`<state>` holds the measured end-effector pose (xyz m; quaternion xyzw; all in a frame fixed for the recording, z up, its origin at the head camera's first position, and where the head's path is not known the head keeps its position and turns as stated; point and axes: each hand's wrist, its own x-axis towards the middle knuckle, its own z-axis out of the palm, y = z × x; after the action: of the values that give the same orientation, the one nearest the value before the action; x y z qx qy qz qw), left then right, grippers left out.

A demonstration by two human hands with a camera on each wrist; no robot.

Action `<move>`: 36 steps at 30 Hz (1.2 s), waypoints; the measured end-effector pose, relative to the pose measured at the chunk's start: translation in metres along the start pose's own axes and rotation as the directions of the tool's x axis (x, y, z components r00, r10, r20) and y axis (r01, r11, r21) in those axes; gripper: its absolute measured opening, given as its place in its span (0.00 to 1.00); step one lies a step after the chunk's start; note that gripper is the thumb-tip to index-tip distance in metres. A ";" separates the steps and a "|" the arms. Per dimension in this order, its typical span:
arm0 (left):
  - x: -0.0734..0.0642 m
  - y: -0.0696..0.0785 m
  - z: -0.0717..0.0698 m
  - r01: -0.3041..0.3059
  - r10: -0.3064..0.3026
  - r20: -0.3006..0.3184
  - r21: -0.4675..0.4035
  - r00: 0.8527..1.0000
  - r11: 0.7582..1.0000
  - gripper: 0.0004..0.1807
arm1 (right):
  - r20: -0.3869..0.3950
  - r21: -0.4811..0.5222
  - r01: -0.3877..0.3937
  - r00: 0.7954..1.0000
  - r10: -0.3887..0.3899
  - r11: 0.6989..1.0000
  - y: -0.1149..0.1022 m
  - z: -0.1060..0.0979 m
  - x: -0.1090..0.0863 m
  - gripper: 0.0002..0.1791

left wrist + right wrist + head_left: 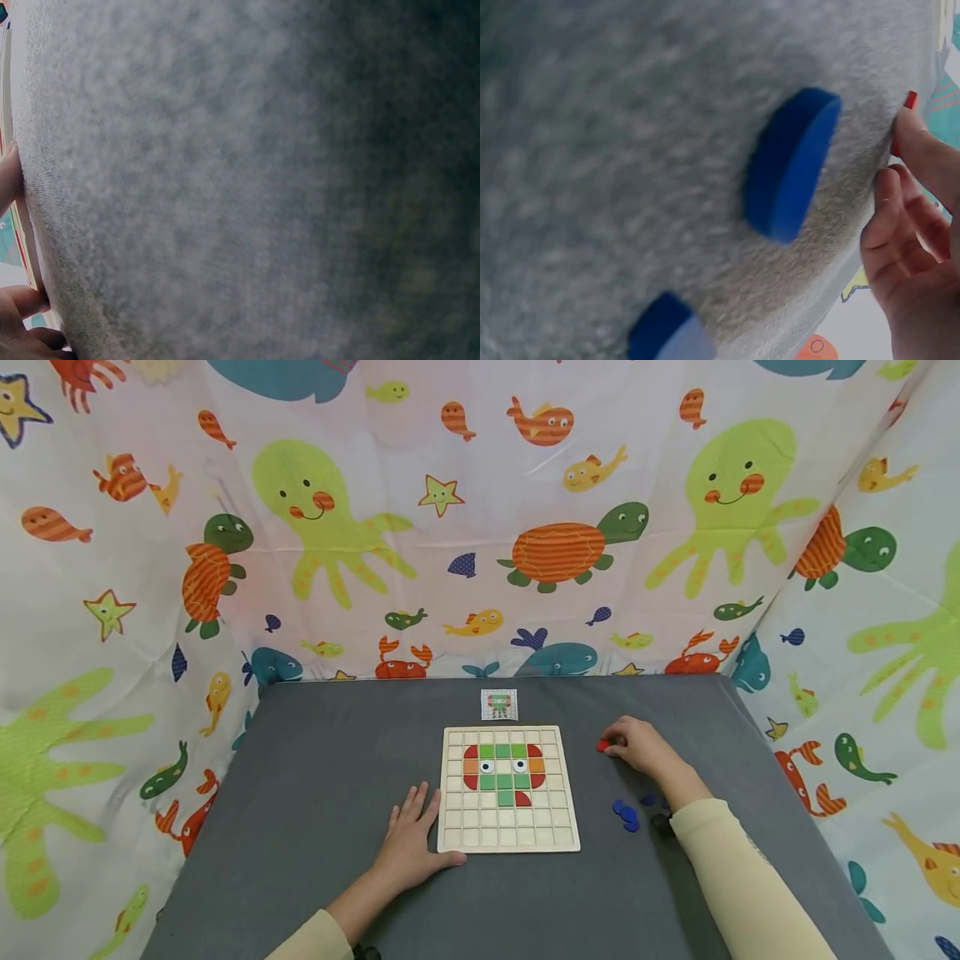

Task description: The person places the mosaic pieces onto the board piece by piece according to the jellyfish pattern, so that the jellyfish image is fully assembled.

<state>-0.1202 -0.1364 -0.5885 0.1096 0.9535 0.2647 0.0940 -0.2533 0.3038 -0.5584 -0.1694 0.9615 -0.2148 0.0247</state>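
A pale wooden grid board (508,848) lies on the grey table. My left hand (408,847) rests at its lower left corner, fingers spread along the left side and thumb at the bottom edge. Green squares (502,750), orange squares (470,766), red rounded pieces (522,798) and two eye tiles (486,767) form a face shape on the grid. Right of the board, my right hand (639,747) pinches a small red piece (602,747) between thumb and fingers, close over the table. The right wrist view shows this red piece (910,100) partly covered by the thumb.
Several blue pieces (628,815) lie on the grey table (337,752) near my right forearm; one blue piece (791,169) looms large in the right wrist view. A small picture card (499,704) lies beyond the board. A patterned curtain (465,443) hangs behind the table.
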 end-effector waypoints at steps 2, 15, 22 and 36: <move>0.000 0.000 0.000 0.002 -0.002 0.002 -0.001 1.000 1.000 0.63 | -0.010 -0.016 0.028 1.000 -0.028 0.999 0.000 0.001 0.000 0.08; 0.000 0.002 0.000 0.007 -0.007 0.004 0.010 1.000 1.000 0.64 | -0.154 0.009 0.068 0.986 -0.065 0.998 -0.010 0.005 -0.004 0.13; 0.000 0.002 0.000 0.002 -0.002 -0.003 0.015 1.000 1.000 0.64 | -0.163 0.023 0.063 0.985 -0.058 0.998 -0.033 0.004 -0.005 0.13; -0.001 0.003 -0.002 -0.005 0.005 -0.004 0.018 1.000 1.000 0.63 | -0.179 0.081 0.119 0.978 -0.103 0.990 -0.074 0.002 -0.008 0.12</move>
<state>-0.1192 -0.1349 -0.5855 0.1125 0.9557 0.2566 0.0905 -0.2223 0.2431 -0.5294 -0.2022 0.9382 -0.2735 -0.0639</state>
